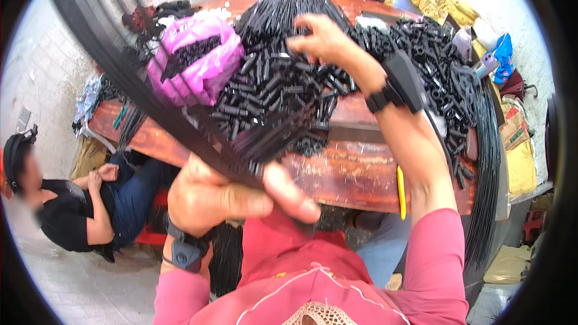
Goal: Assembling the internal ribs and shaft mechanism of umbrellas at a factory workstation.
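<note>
Left hand (226, 195): near, fist closed round a bundle of long black rods (150, 99), thumb pressed across them; the rods fan up toward the far left.
Right hand (322, 39): stretched far over the heap of short black tubes (283, 87), fingers curled down; whether it grips anything cannot be told.
Counts: one pink bag (201, 66), left of the heap; tubes too many to count; one wooden table (355, 171).

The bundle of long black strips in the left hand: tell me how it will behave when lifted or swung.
The bundle of black strips probably flexes rather than staying stiff, since its long free end curves away from the left hand. It seems light, as one hand holds it up. The loose ends fan apart near the grip, so single strips may slip out.
</note>
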Demonstrator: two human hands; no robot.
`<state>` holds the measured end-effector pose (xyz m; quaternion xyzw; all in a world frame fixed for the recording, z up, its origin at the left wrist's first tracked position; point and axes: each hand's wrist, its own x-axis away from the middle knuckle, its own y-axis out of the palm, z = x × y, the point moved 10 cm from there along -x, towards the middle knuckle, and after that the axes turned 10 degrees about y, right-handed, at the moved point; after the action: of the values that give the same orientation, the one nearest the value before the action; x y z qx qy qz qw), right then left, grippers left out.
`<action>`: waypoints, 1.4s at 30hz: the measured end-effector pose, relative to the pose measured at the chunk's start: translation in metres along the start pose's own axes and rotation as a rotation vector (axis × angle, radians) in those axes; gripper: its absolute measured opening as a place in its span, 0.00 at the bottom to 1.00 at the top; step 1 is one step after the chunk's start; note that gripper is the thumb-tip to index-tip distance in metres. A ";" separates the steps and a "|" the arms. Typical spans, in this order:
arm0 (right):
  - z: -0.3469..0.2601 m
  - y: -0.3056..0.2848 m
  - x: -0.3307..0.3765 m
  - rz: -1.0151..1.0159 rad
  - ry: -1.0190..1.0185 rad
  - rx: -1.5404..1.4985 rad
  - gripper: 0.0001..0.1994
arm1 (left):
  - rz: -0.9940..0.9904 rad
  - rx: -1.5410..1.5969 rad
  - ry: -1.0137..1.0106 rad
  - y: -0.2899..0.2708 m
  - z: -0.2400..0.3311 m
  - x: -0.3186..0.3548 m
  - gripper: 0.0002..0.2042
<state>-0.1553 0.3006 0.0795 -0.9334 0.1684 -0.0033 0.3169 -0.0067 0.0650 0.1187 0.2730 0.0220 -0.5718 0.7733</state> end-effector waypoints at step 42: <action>0.144 0.103 0.358 0.158 0.306 -0.274 0.05 | -0.185 -0.161 -0.413 0.025 -0.231 0.014 0.13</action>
<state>0.1666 0.1954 -0.1324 -0.9402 0.2860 -0.0973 0.1572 0.0848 0.1611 -0.0725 0.0845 -0.0661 -0.6802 0.7252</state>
